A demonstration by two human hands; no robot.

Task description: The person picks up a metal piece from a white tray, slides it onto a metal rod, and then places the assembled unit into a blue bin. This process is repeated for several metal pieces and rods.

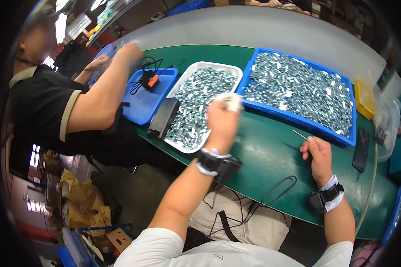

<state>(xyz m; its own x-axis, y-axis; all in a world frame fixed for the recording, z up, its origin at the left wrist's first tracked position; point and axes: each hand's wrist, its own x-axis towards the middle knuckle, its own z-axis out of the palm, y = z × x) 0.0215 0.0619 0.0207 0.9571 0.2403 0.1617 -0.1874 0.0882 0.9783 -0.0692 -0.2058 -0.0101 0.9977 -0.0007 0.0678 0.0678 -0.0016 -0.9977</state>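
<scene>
**Much seems left, and little we can call finished**

We see the person's left hand (222, 127) curled around a pale thing (231, 102) at the fingertips, too blurred for us to name, over the right edge of the white tray (218, 65). The right hand (318, 155) pinches a thin metal rod (299, 134) between thumb and fingers, its tip pointing far and left, above the green table (265, 140). Both wrists wear black strapped devices (216, 162) over white cloth.

Around the hands, we find small shiny metal pieces (200, 91) heaped in the white tray, and a broader spread of them in the large blue tray (298, 121) on the far right. With both trays so full, we judge that much handling remains; we cannot tell which pieces are done, or whether either tray holds finished ones.

A dark grey case (164, 119) lies along the white tray's left edge. Farther left, the small blue tray (142, 111) holds tangled black cables and an orange-marked item (153, 81). On the right, we note a dark phone (362, 149), a yellow bin (365, 99) and a clear plastic bag (386, 127). At the far left, a co-worker (53, 102) reaches forward with blurred hands; what they hold, we cannot tell.
</scene>
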